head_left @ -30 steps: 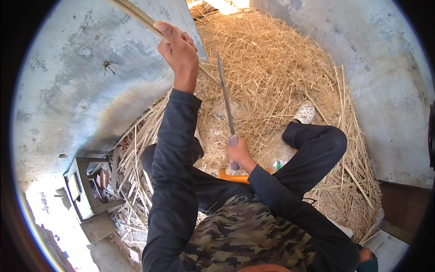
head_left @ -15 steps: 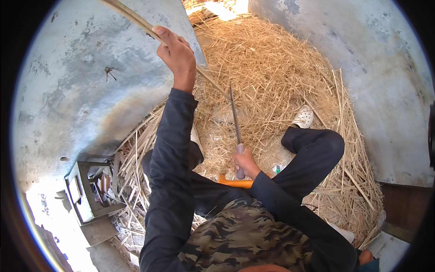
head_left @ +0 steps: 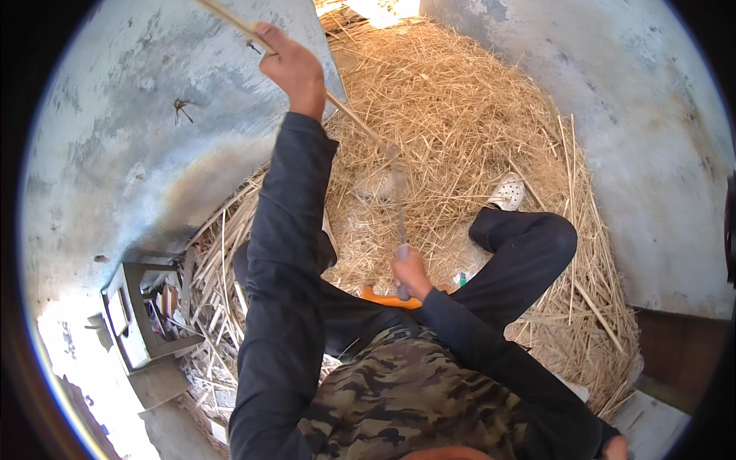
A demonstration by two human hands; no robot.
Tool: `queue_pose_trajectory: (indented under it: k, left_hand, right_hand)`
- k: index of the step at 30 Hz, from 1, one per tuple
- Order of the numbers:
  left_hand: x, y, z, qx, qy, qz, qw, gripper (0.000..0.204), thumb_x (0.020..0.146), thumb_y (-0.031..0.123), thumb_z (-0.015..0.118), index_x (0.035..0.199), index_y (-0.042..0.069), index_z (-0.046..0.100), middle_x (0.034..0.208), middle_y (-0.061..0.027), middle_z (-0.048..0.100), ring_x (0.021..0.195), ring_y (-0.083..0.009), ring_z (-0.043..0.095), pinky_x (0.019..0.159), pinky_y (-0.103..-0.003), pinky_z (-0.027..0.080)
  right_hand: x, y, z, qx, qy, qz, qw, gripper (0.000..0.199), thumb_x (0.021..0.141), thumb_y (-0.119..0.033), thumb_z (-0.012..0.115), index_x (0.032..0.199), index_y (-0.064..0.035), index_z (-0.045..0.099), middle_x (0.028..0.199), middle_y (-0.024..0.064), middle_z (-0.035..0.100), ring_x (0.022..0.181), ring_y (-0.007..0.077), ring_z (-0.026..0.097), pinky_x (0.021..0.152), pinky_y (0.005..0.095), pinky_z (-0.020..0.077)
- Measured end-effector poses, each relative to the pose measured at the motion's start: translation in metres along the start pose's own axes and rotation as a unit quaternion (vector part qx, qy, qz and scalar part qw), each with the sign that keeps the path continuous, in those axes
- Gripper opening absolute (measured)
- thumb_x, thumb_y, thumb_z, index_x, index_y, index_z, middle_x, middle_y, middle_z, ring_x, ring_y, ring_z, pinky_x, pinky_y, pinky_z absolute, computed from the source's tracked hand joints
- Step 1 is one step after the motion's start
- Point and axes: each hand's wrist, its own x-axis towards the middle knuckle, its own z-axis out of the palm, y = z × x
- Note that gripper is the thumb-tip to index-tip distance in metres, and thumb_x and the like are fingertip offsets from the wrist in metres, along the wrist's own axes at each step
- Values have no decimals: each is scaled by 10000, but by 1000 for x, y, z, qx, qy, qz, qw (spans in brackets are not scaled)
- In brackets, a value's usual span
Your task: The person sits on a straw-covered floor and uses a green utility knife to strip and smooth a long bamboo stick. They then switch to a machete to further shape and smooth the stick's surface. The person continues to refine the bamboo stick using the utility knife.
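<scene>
My left hand (head_left: 291, 70) is raised at the upper left, its fingers wrapped round a long, pale bamboo strip (head_left: 354, 119). The strip slants from the top edge down toward the middle, its lower end by the knife's tip. Low in front of my body, my right hand (head_left: 412, 274) grips the knife (head_left: 399, 199) by its greyish handle. The thin blade points away from me, smeared by motion, and meets or passes close to the strip's end; contact is unclear. Beneath the handle, an orange curved thing (head_left: 389, 297) lies between my legs.
Straw-like shavings (head_left: 452, 100) cover the floor ahead, with longer strips (head_left: 211, 253) heaped at the left. Grey walls (head_left: 621, 153) rise on both sides. A wooden frame with clutter (head_left: 157, 310) stands at left. A pale clog (head_left: 507, 192) is on my right foot.
My left hand has risen slightly up and left with the strip. The knife's blade, sharp before, is now blurred near the strip's end; the right hand has shifted a little.
</scene>
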Motion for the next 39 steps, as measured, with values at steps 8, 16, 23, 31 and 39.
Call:
queue_pose_trajectory:
  k: [8, 16, 23, 31, 39]
  left_hand:
    - [-50, -16, -3, 58, -111, 3, 992, 657, 1004, 561, 335, 537, 100, 306, 463, 24, 319, 427, -72, 313, 411, -299, 239]
    - [-38, 44, 12, -26, -140, 60, 988, 645, 973, 630, 326, 565, 132, 282, 485, 49, 295, 430, -44, 296, 408, -251, 230]
    - [-36, 14, 0, -55, -183, -76, 979, 637, 913, 706, 389, 584, 181, 239, 512, 80, 224, 424, -48, 231, 394, -248, 186]
    - [-41, -14, -2, -31, -67, -10, 997, 635, 960, 598, 444, 554, 138, 280, 493, 61, 269, 444, -47, 250, 415, -288, 183]
    - [-38, -10, 17, 7, 9, -9, 1000, 726, 947, 649, 408, 500, 99, 250, 450, 33, 281, 448, -72, 260, 426, -334, 191]
  right_hand:
    - [-29, -124, -41, 16, -10, -160, 987, 128, 821, 23, 536, 830, -61, 441, 551, 14, 430, 375, 111, 415, 351, 278, 362]
    - [-32, -131, -25, 111, -51, -97, 988, 133, 814, 16, 559, 822, -54, 447, 562, 13, 442, 374, 117, 437, 349, 289, 374]
    - [-42, -105, -11, 87, -89, -36, 992, 136, 801, 30, 539, 840, -60, 445, 571, 26, 439, 381, 109, 394, 353, 276, 364]
    - [-41, -104, -1, 45, -103, -67, 991, 129, 812, -33, 597, 829, -39, 470, 582, 32, 494, 394, 122, 487, 361, 290, 390]
    - [-14, -35, 31, 89, -82, -26, 992, 139, 813, -27, 579, 765, -49, 451, 567, 36, 470, 381, 119, 466, 345, 279, 371]
